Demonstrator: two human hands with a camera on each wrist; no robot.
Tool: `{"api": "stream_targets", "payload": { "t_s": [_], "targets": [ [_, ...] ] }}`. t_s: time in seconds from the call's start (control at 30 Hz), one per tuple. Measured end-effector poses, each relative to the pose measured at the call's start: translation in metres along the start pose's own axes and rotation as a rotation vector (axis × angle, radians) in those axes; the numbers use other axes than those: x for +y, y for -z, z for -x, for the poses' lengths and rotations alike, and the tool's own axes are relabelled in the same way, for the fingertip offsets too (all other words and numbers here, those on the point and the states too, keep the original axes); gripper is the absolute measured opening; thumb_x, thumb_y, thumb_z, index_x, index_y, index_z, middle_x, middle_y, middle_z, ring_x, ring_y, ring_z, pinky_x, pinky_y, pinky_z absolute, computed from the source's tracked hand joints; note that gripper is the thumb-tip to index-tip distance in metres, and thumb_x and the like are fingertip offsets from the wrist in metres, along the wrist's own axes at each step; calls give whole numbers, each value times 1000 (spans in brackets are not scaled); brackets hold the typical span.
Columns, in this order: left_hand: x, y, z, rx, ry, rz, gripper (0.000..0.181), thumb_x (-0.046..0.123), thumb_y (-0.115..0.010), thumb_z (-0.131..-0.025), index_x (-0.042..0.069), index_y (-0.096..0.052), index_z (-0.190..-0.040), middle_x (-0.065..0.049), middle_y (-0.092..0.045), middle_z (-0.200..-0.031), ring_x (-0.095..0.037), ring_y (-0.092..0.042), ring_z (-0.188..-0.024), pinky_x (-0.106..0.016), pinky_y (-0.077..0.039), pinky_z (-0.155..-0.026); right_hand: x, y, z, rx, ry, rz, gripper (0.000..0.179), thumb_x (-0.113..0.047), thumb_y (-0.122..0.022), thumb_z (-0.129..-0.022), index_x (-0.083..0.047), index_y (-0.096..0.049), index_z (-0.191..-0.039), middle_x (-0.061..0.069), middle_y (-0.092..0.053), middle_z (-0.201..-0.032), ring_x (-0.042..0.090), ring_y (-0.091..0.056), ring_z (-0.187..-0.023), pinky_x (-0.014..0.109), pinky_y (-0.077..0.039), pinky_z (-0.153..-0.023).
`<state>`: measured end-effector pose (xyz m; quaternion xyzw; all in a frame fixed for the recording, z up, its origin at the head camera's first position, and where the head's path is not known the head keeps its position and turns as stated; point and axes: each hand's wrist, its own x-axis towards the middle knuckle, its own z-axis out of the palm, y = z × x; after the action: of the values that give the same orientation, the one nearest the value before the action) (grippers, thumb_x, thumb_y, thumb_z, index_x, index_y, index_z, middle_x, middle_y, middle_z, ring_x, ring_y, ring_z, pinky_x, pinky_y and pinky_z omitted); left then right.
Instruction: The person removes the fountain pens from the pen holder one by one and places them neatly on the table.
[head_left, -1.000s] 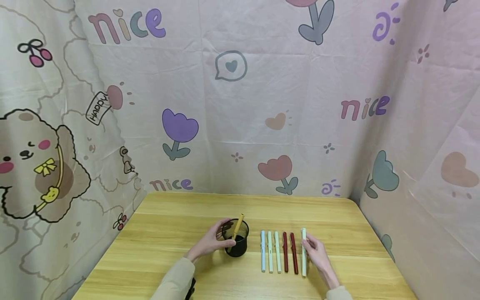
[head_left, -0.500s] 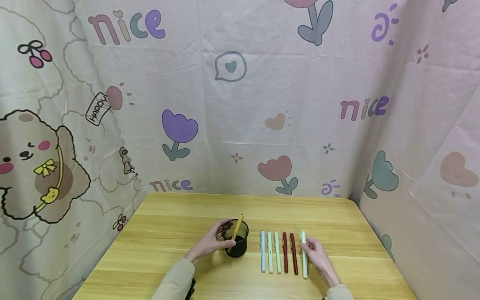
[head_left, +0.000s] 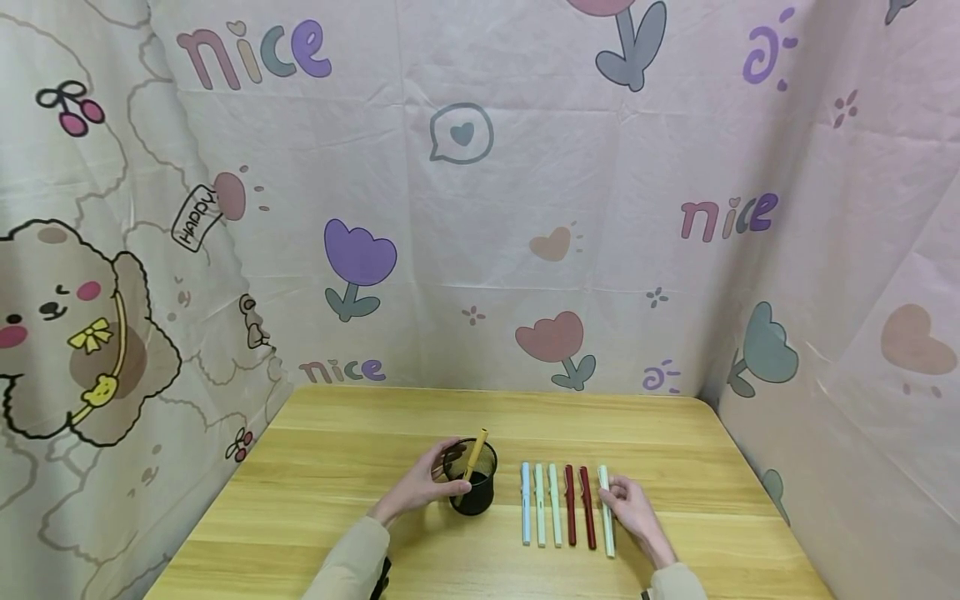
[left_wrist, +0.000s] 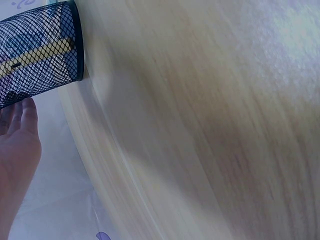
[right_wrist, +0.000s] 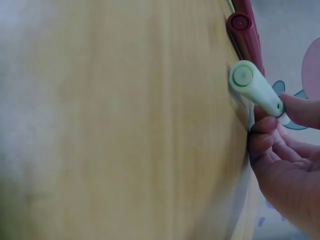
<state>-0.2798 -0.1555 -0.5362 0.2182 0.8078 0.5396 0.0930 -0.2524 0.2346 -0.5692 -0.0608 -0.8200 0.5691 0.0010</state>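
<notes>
My left hand (head_left: 422, 488) grips a black mesh pen cup (head_left: 480, 500), thumb on the near side and fingers round the back. A yellow pen (head_left: 476, 452) leans inside, its end above the rim. At the right end of a row of pens, my right hand (head_left: 630, 505) pinches a pale green pen (head_left: 606, 517) between thumb and fingers. In the right wrist view, that pale green pen (right_wrist: 255, 86) lies close to the wood, its round end toward the camera. Beside it is a dark red pen (right_wrist: 245, 40).
Left of the held pen lie two dark red pens (head_left: 588, 508), two light green pens (head_left: 555, 508) and a light blue pen (head_left: 526, 504), roughly parallel on the wooden table (head_left: 360, 417). Printed curtains (head_left: 480, 208) hang behind and at both sides.
My right hand has shifted the pale green pen slightly toward me, and its far end has swung left toward the red pens. The left hand and the cup have stayed in place.
</notes>
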Motion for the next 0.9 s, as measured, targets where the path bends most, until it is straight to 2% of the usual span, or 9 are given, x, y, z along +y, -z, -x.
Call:
{"api": "stream_targets", "payload": {
  "t_s": [0.3, 0.67, 0.9],
  "targets": [
    [1, 0, 1, 2, 11, 7, 86, 27, -78, -89, 6, -29, -157, -21, -36, -160, -48, -33, -147, -61, -33, -120, 0, 0, -2, 31, 56, 144, 22, -1, -67, -90, 12, -63, -107, 13, -66, -86, 16, -57, -76, 20, -49, -63],
    [1, 0, 1, -1, 11, 8, 87, 27, -77, -90, 4, -28, -157, -21, -36, -160, -48, -33, -148, -60, -32, -121, 0, -1, -1, 51, 80, 208, 16, 0, -67, -88, 8, -66, -102, 6, -60, -79, 12, -51, -69, 18, -44, -60],
    [1, -1, 0, 6, 15, 20, 87, 26, -78, -89, 4, -28, -156, -22, -35, -160, -48, -34, -147, -60, -32, -121, -3, -2, -1, 36, 85, 253, 16, -2, -67, -90, 7, -65, -102, 5, -57, -77, 14, -49, -70, 19, -42, -58]
  ]
}}
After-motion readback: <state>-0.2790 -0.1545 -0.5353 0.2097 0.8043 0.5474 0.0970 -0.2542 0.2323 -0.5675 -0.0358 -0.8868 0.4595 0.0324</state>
